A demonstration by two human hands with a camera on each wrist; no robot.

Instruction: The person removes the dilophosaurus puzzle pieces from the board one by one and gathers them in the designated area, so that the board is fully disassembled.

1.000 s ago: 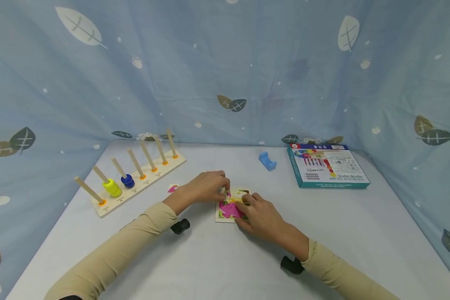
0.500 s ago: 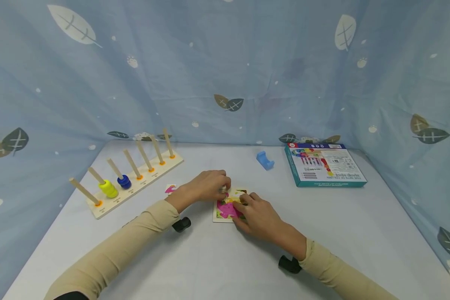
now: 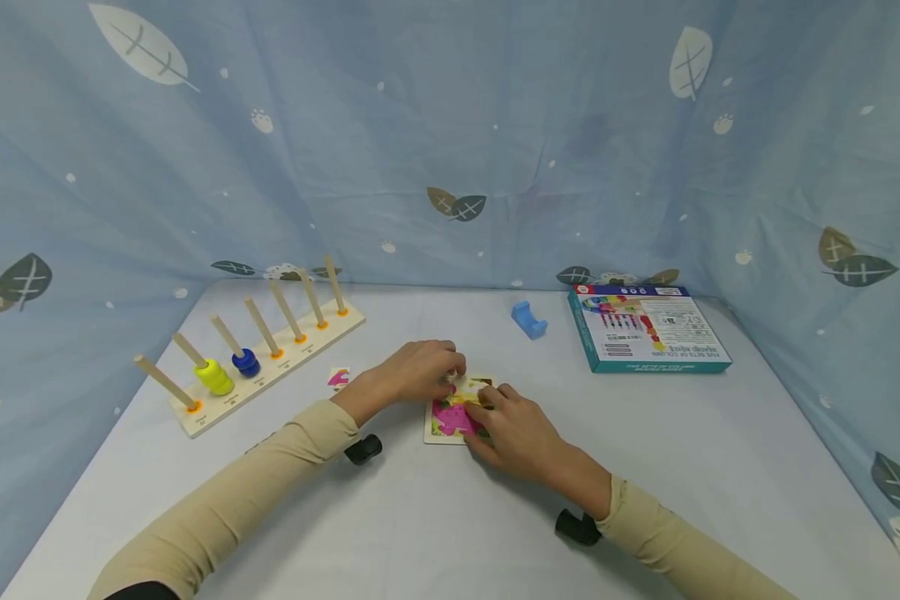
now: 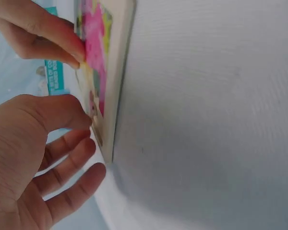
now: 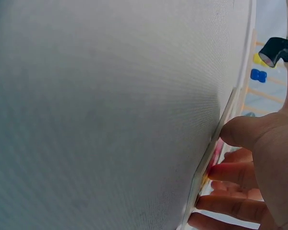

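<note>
A small jigsaw puzzle board (image 3: 453, 422) with a pink picture lies flat on the white table, partly covered by both hands. At its far left corner my left hand (image 3: 423, 372) pinches a small puzzle piece between thumb and index finger; most of the piece is hidden. The left wrist view shows the thumb at the board's edge, with the other fingers (image 4: 77, 189) spread loosely. My right hand (image 3: 521, 433) rests on the board's right side, its index finger (image 5: 233, 172) pressing the picture and its thumb at the near edge. A loose pink-and-white puzzle piece (image 3: 338, 378) lies left of the board.
A wooden peg rack (image 3: 270, 375) stands at the left, with yellow beads (image 3: 214, 377) and blue beads (image 3: 246, 362) on two pegs. A light blue plastic holder (image 3: 528, 320) lies behind the board. At the back right is a flat teal box (image 3: 651, 330).
The left fingers have shifted slightly right over the board's far left corner. My right hand stays in place on the board. The head view has drifted a little.
</note>
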